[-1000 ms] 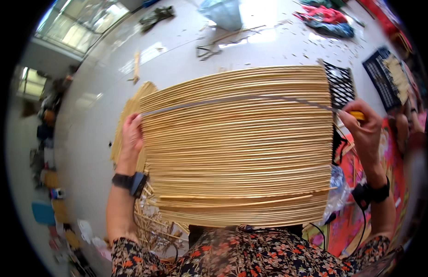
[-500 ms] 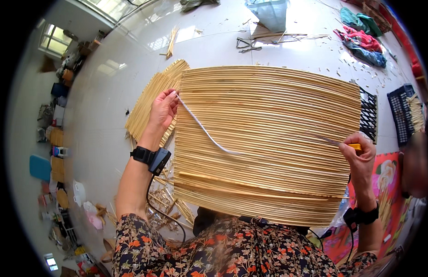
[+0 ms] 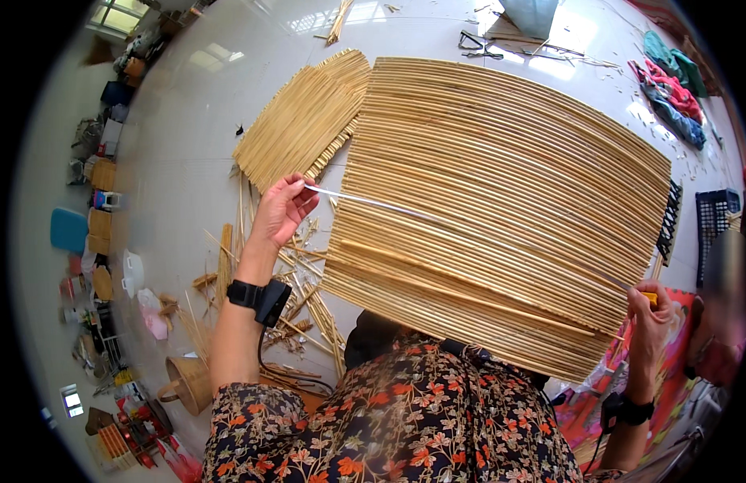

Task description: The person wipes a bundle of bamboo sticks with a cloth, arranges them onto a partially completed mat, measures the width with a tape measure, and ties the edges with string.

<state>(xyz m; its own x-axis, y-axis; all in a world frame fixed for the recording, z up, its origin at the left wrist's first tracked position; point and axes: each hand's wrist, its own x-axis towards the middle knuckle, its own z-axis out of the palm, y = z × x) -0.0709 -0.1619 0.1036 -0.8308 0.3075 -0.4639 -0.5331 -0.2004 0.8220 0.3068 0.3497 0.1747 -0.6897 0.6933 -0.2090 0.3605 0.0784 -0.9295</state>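
Note:
A large rectangular panel of straw-coloured stalks (image 3: 502, 193) lies before me, slightly tilted. Across its face runs the pale blade of a tape measure (image 3: 373, 202), nearly straight. My left hand (image 3: 286, 211) pinches the blade's end just off the panel's left edge. At the lower right edge my right hand (image 3: 650, 322) is closed around the yellow tape measure case (image 3: 650, 299), which the fingers mostly cover. A few stalks in the panel's lower part stand slightly proud of the others.
A smaller pile of stalk panels (image 3: 304, 121) lies beyond my left hand. Loose stalks (image 3: 312, 310) litter the floor below it, near a tan bucket (image 3: 189, 385). A black crate (image 3: 671, 224) shows under the panel's right edge; a blue crate (image 3: 715, 225) stands farther right, near a blurred person.
The tape, curved and slack before, now runs almost straight. Both hands are lower in the view, the right also farther right. The view has shifted, and the panel appears more tilted.

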